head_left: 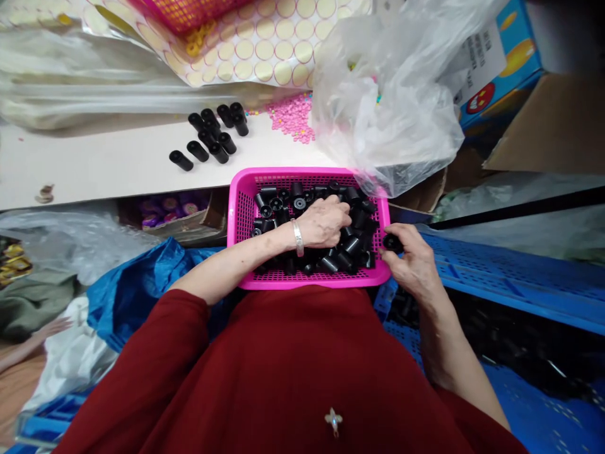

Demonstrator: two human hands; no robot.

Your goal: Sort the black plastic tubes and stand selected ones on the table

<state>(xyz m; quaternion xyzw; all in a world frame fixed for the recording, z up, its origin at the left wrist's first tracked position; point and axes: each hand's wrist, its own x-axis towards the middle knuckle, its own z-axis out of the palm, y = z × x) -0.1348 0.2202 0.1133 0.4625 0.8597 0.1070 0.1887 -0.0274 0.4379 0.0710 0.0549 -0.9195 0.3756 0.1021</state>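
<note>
Right hand [418,260], right of the frame's centre, has thumb and fingers closed around a black cylinder [392,243] just beside the right rim of a pink basket [233,230]. The left hand [324,222], with a bracelet [297,238] at its wrist, reaches into that basket at mid-frame. Its fingers bend down among loose black cylinders [352,246]; I cannot tell whether they grip one. Along the bottom of the frame spreads a dark red top [302,359] with a cross-shaped brooch [333,420]. A blue crate [510,268] fills the right side; at left lies a blue bag [125,296], and near the left edge another person's hand [55,326]. Beyond the basket runs a white tabletop [94,157], bearing a cluster of black cylinders [218,152] left of centre, pink beads [293,116] and a clear plastic bag [387,94]. Farther back, at the top, are a sheet of round stickers [283,47] and, upper right, a blue printed box [515,50].
</note>
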